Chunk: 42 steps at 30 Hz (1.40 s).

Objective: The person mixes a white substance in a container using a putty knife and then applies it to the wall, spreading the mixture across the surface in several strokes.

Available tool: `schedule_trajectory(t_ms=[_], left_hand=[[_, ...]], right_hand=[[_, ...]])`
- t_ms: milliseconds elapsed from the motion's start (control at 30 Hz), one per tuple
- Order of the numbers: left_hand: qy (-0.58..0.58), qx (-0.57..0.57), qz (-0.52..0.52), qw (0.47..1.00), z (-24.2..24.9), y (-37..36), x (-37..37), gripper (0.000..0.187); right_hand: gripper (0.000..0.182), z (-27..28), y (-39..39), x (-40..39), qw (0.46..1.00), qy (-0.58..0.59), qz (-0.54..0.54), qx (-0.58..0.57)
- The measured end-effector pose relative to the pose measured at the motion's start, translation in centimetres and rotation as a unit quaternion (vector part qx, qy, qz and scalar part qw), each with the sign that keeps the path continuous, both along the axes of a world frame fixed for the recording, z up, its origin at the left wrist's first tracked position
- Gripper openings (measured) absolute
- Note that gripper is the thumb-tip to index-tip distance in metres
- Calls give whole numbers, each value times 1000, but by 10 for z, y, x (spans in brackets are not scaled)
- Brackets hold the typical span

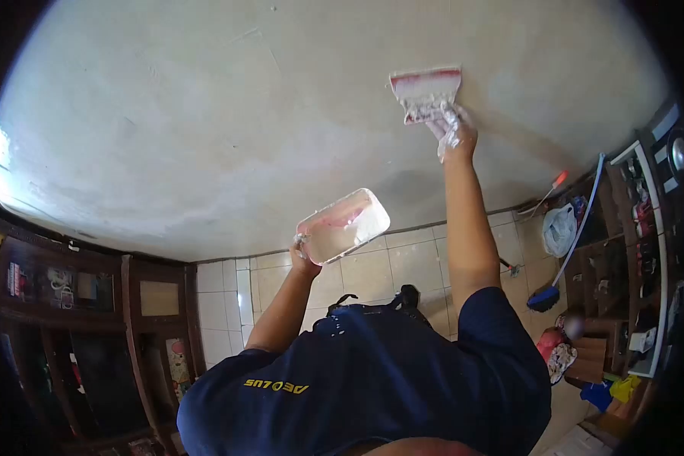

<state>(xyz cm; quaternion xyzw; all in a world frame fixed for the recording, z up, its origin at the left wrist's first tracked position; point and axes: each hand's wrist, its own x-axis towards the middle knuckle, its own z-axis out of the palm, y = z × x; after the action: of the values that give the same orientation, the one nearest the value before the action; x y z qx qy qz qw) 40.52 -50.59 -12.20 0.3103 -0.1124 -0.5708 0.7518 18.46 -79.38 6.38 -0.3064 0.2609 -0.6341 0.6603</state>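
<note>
My right hand (454,131), smeared with white paste, grips a wide putty scraper (427,95) by its lower end. The scraper has a red band near its top edge and white putty caked over its lower part; it overlaps the pale wall (281,137) in this view. Lower and to the left, my left hand (304,254) holds one end of a rectangular plastic tub (344,226). Tilted so that its inside shows, the tub has whitish putty at one end and pinkish streaks along its side. White smears mark the left fingers too.
Dark wooden cabinets (53,296) stand at the left. Along the right side runs a shoe rack (638,228), with a blue-headed broom (543,298) and a plastic bag (560,230) near it. Pale tiles (365,273) cover the floor below the wall.
</note>
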Motion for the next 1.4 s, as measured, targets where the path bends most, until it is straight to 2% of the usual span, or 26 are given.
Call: schedule_trajectory(t_ms=[33, 100, 133, 167, 233, 267, 333, 400, 467, 533, 567, 600, 667, 767, 867, 967, 1033, 1100, 1167, 1233, 1267, 1333, 1400], left_hand=[[0, 0, 3, 1000, -4, -2, 1, 44], [-65, -22, -16, 998, -14, -5, 4, 45], [-27, -31, -27, 999, 9, -3, 1, 45], [-27, -28, -27, 999, 8, -3, 3, 45], [-198, -22, -49, 979, 2, -2, 5, 46], [-52, 42, -1, 998, 28, 1, -8, 46], [-79, 16, -16, 997, 24, 1, -3, 46], [-104, -9, -32, 994, 24, 3, -2, 47], [-16, 7, -7, 1000, 22, 7, -3, 46], [-35, 4, -10, 999, 32, 4, -3, 47], [-52, 0, -10, 999, 33, 3, -4, 49], [-52, 1, -11, 999, 33, 3, -4, 49], [-52, 7, -10, 999, 32, 3, -3, 49], [-58, 18, -7, 998, 31, 4, -2, 50], [-65, 41, -8, 997, 31, 4, -1, 51], [-75, 65, -12, 995, 41, 3, -2, 52], [-77, 84, -15, 993, 39, 6, -4, 52], [-46, 11, -45, 998, 29, 7, 2, 51], [-26, 58, -9, 998, 22, 7, 4, 52], [-86, 58, -30, 994, 26, 5, 4, 57], [-64, 74, -10, 995, 29, 4, 1, 56], [-67, 64, -13, 996, 25, 5, 2, 55], [-39, 81, -25, 996, 38, 5, -4, 51]], right_hand=[[30, -17, -5, 0, 1000, 0, 3, 0], [31, -68, -5, -8, 997, 34, -21, 72], [32, -87, -3, -16, 995, 32, -10, 97], [32, -117, 1, -24, 992, 32, 0, 120], [32, -155, 12, -42, 985, 29, 34, 165], [32, -166, 14, -51, 985, 28, 34, 166], [29, -171, 19, -62, 983, -36, 67, 169], [30, -139, 6, -66, 988, -49, 70, 127], [30, -72, -4, -65, 993, -70, 59, 71], [29, 3, -16, -59, 997, -68, 31, 33], [29, 20, -22, -57, 998, -54, 17, 12], [29, 20, -33, -53, 998, -54, 16, 12], [28, 3, -52, -47, 999, 33, -25, 10], [29, -76, -48, -55, 994, 58, -44, 76], [31, -158, -24, -81, 987, 36, -17, 153], [35, -182, -4, -101, 980, 25, 23, 198], [34, -140, -2, -110, 990, -32, 72, 121], [36, -89, -19, -100, 995, -16, 53, 85], [35, -34, -37, -89, 998, -12, 70, -1], [35, 23, -31, -66, 998, 10, 36, -44], [35, 21, -37, -56, 998, 11, 38, -43], [33, 0, -51, -41, 996, 86, 0, -2], [30, -48, -45, -44, 997, 69, -20, 33]])
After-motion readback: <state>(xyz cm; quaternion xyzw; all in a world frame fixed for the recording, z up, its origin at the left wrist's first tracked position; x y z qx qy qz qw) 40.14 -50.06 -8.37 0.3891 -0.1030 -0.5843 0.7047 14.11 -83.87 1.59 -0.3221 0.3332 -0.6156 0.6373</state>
